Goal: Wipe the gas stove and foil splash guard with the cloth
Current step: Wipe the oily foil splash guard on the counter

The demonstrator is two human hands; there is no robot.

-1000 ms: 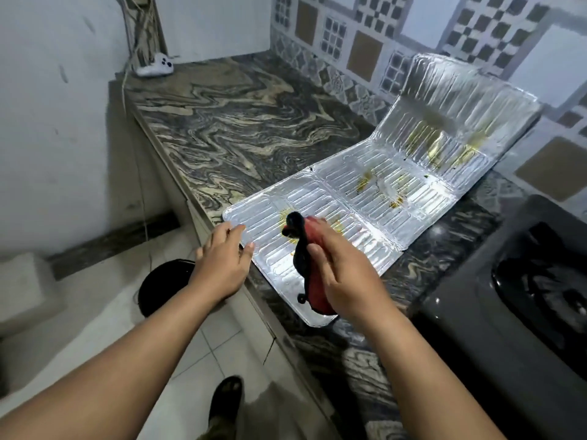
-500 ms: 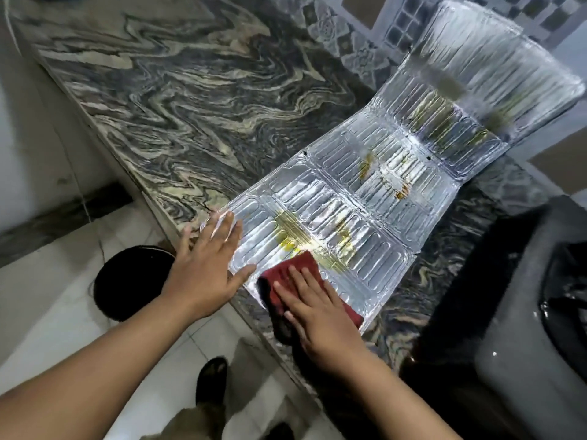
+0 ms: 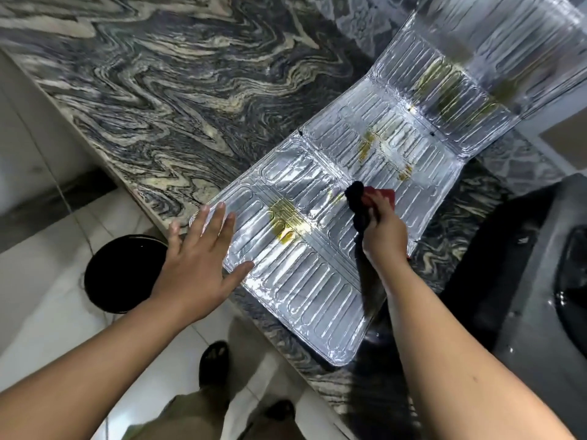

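Note:
The ribbed foil splash guard [image 3: 305, 293] lies unfolded across the marble counter, its far panel leaning up the tiled wall. Yellow-green grease stains mark its near and middle panels. My right hand [image 3: 386, 231] is closed on a red and black cloth [image 3: 360, 201] and presses it on the guard near the fold between those panels. My left hand [image 3: 198, 262] lies flat with fingers spread on the guard's near left corner. The dark gas stove [image 3: 533, 281] sits at the right edge, partly cut off.
The swirled grey marble counter [image 3: 178, 100] stretches left and back. Below its front edge are the white floor tiles, a black round bin [image 3: 117, 274] and my dark shoes. Patterned wall tiles stand behind the guard.
My right hand has swept the cloth away from the guard's near edge, up toward the middle fold. The left hand stays flat on the near corner. The camera has tilted further down.

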